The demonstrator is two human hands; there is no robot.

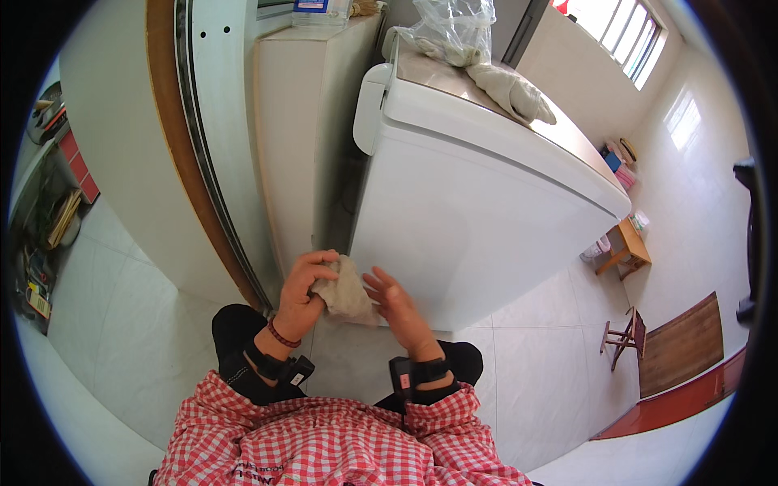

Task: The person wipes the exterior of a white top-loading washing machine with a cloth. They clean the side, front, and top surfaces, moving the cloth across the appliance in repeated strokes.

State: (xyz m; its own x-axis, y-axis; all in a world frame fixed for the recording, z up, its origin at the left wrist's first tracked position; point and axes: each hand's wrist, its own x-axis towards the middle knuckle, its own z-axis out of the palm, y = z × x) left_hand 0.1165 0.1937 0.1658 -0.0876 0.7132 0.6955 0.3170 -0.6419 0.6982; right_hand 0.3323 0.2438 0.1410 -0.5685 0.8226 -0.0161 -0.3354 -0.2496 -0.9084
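Observation:
A crumpled beige cloth (345,293) hangs from my left hand (306,294), whose fingers and thumb pinch its left and upper side. My right hand (395,307) is just right of the cloth, fingers spread and slightly blurred; whether its fingertips touch the cloth I cannot tell. Both hands are low in front of the white side panel of a chest-type appliance (462,212). On the appliance's top lie another greyish cloth, twisted up (513,94), and a clear plastic bag (456,30).
A narrow pale cabinet (292,140) stands left of the appliance, a dark gap between them. Further left is a door frame with a brown edge (182,152). At the right are a small wooden table (632,243), a folding stool (626,337) and a brown board (684,346).

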